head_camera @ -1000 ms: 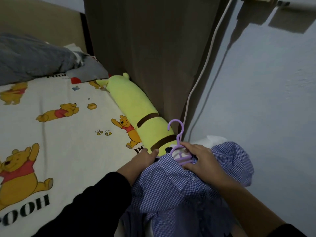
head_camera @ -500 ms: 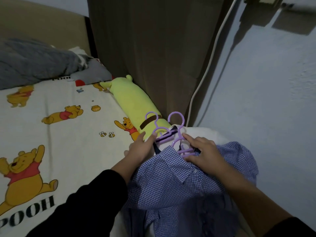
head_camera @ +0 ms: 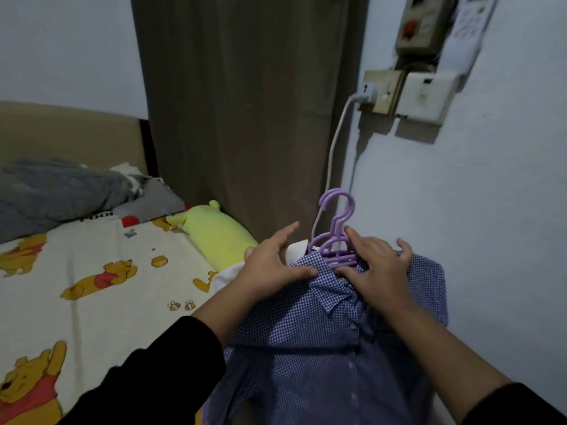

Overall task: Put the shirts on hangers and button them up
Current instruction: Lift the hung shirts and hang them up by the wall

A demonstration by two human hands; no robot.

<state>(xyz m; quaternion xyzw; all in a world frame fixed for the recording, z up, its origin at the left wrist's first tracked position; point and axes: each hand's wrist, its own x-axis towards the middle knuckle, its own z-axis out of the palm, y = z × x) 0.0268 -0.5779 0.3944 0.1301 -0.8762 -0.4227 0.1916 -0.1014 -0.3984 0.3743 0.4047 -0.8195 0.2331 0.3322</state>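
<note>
The checked shirt hides the purple hangers' arms; its hem runs off-frame.

Single head cam, wide-angle, looks forward and down from close above both hands; left hand and right hand mid-frame, bed left of them, wall right.
</note>
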